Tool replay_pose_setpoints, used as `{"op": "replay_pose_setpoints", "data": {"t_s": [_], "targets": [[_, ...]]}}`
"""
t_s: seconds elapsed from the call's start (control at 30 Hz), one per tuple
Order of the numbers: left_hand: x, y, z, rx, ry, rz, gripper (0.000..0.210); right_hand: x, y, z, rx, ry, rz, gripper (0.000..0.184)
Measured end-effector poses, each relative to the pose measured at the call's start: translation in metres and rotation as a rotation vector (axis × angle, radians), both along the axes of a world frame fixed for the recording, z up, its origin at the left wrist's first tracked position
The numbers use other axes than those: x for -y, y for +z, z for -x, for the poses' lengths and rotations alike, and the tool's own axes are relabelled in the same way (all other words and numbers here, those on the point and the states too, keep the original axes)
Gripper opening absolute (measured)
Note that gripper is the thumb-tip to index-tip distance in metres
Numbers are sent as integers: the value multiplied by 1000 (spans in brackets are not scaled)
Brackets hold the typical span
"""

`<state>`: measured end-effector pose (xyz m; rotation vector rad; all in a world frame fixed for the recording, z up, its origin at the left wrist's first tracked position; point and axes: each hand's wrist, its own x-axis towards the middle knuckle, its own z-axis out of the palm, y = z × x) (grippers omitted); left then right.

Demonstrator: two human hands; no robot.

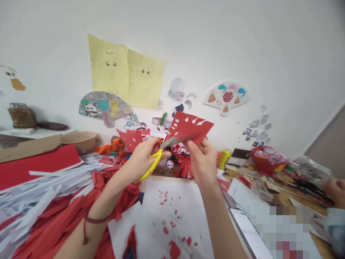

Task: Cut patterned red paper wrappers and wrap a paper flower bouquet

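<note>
Well, left fingers (pixel 166 155) hold scissors (pixel 154 166), right fingers (pixel 192 147) pinch lower edge of red paper (pixel 187 126); open room above sheet (pixel 198 201), strips (pixel 58 223) crowding left.

The left hand (pixel 147 155) partly hides the scissors (pixel 167 142). Edges crop the phone (pixel 248 232) below and another person's hand (pixel 335 191) at right

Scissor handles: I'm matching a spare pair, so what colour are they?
The scissor handles are yellow, showing best in the head view.
</note>
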<state>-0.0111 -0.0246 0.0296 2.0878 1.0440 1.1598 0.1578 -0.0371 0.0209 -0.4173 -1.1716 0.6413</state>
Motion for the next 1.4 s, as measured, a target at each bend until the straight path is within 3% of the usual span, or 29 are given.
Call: {"op": "replay_pose_setpoints", "data": {"t_s": [0.4, 0.97, 1.4], "targets": [[-3, -5, -6, -12, 28, -73, 36, -1, -1, 7, -113, 14, 3, 30], [-1, -10, -19, 30, 26, -54, 38, -2, -3, 15, -211, 83, 5, 25], [-5, -17, -22, -36, 76, -95, 38, -4, -4, 17, -257, 96, 0, 9]]}}
